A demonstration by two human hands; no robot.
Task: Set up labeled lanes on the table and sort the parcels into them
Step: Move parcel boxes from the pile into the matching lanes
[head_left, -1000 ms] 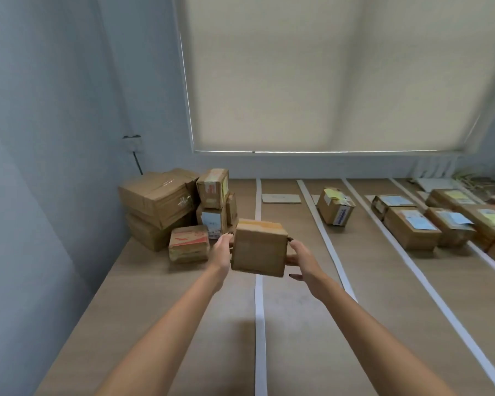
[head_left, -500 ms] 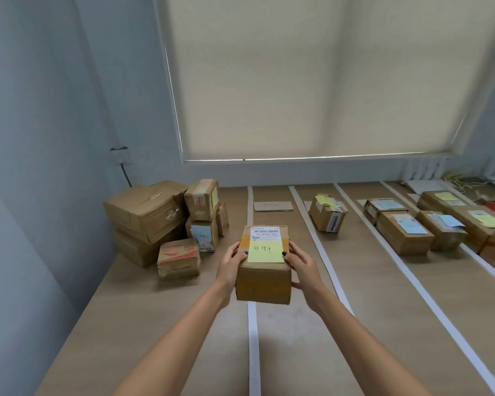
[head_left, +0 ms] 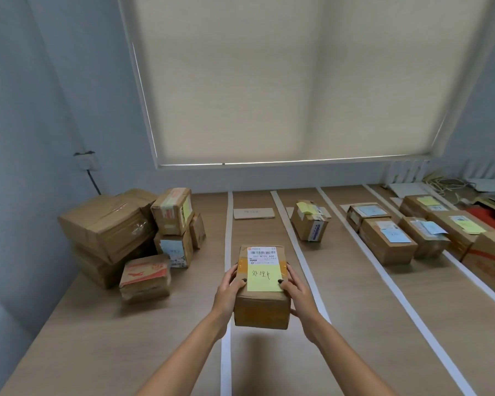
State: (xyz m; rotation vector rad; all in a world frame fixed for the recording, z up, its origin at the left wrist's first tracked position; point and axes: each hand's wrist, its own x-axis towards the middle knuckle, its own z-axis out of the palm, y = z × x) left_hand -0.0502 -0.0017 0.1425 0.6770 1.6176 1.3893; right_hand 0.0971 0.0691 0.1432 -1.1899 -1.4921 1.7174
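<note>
Parcel (head_left: 262,284), long axis pointing away, label up, gripped by left hand (head_left: 227,290) and right hand (head_left: 297,295) fingers.

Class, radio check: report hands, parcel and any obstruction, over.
Left hand and right hand grip the parcel by its sides. Parcel off the table, yellow note on top, above the first lane. Lane beneath it unobstructed.

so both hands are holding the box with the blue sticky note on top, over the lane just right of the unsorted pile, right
Not quite: the sticky note on the box is yellow, not blue, as the head view shows. The rest holds: the left hand and right hand grip the box over the lane just right of the unsorted pile.
</note>
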